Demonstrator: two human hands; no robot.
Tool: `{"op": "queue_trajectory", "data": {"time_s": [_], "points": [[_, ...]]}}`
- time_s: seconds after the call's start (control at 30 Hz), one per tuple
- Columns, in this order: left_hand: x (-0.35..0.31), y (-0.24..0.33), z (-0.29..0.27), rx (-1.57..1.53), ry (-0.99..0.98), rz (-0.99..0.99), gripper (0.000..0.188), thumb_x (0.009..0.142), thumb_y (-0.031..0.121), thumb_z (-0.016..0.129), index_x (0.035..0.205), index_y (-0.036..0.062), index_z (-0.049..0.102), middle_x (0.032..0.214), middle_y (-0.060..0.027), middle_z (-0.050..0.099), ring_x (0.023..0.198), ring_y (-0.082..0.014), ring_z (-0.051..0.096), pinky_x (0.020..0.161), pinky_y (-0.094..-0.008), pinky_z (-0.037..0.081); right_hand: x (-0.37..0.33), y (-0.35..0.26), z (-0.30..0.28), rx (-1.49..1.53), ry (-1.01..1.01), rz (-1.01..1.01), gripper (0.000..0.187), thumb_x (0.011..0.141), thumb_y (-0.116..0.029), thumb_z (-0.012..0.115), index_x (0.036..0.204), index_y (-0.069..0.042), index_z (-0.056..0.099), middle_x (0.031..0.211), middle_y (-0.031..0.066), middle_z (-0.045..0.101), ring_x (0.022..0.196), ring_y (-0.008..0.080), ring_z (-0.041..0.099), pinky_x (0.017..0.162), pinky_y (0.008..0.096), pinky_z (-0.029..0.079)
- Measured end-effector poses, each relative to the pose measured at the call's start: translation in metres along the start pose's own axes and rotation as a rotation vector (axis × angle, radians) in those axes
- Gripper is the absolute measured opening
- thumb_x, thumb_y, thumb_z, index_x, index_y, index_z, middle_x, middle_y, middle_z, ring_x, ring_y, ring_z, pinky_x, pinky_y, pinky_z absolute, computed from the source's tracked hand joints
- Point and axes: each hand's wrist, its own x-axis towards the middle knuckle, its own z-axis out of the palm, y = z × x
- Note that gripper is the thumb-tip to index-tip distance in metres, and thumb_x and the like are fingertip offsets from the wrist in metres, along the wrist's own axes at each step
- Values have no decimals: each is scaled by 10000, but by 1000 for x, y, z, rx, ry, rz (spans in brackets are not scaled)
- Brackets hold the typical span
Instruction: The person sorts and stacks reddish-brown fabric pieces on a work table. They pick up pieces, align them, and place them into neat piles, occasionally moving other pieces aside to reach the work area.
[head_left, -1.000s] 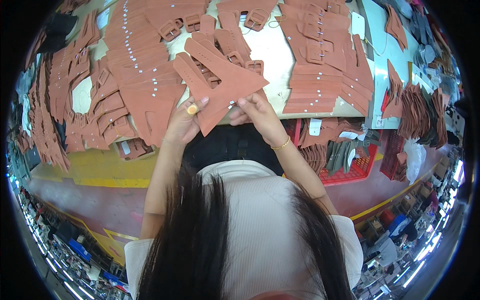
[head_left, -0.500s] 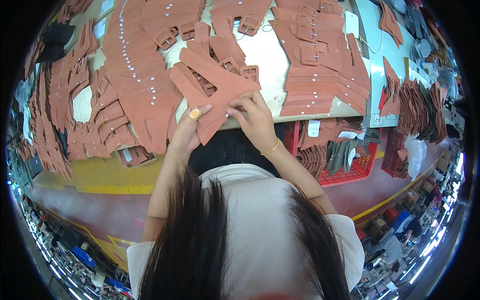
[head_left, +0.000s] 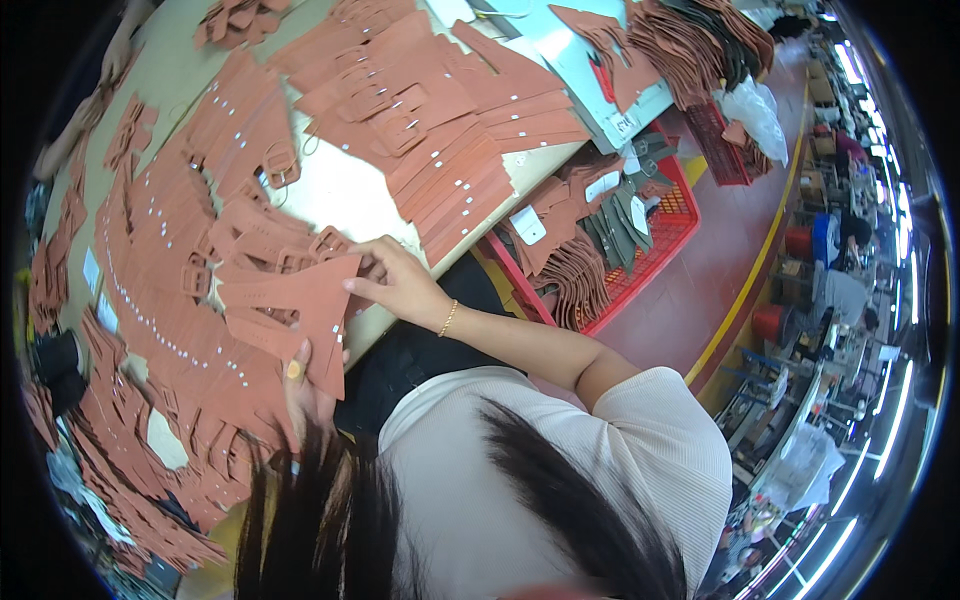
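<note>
Between my hands is a reddish-brown leather-like cut piece with strap-like ends and a slot, held over the near edge of the table. My left hand grips its lower end, thumb on top and fingers underneath; hair covers part of this hand. A yellowish patch shows on that thumb. My right hand is closed at the piece's right corner, thumb and fingers at the edge. Just beyond lie similar straps with covered buckles, partly beneath the held piece.
Overlapping rows of matching pieces with small white stickers cover much of the table. Another stack lies to the right. A red crate holds brown and dark green pieces beside the table. Another person's hands are at the far left.
The view has turned, so the table now slants and the crate shows more fully. Both hands still have the cut piece; my right fingers have shifted to its edge.
</note>
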Motion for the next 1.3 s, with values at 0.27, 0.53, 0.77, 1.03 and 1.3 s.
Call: {"op": "queue_trajectory", "data": {"time_s": [0.27,0.53,0.77,1.03,1.3], "points": [[0,3,-4,2,44,-11,464,915,223,625,1311,71,436,1168,-125,601,1009,-251,632,748,-382,585,0,-25,1,-341,-45,-332,191,843,-163,677,941,-44,565,843,114,578,722,243,623,663,329,502],[0,13,-29,-54,201,-265,451,932,244,614,1293,44,433,1145,-121,583,944,-220,625,753,-367,580,34,-86,-43,-50,-69,-463,99,916,-96,589,964,-48,516,820,85,640,748,195,677,660,316,520],[2,-4,-49,-63,291,-160,433,926,243,617,1271,43,449,1096,-108,604,898,-222,637,723,-348,582,117,-87,-202,373,406,-485,290,926,-73,593,1114,9,389,985,208,647,740,261,706,622,320,588],[44,-25,-142,-350,-756,-294,415,971,304,548,1278,33,479,1124,-89,601,906,-190,624,805,-308,537,146,-16,-296,48,611,32,403,863,-77,643,1168,78,431,974,239,640,691,267,705,537,327,580],[-25,18,-13,87,208,11,453,894,84,609,1300,4,425,1181,-128,569,1045,-253,598,905,-400,526,81,-88,-292,-354,780,-336,353,872,-210,606,1181,-45,557,851,47,622,672,145,575,595,314,476]]}}
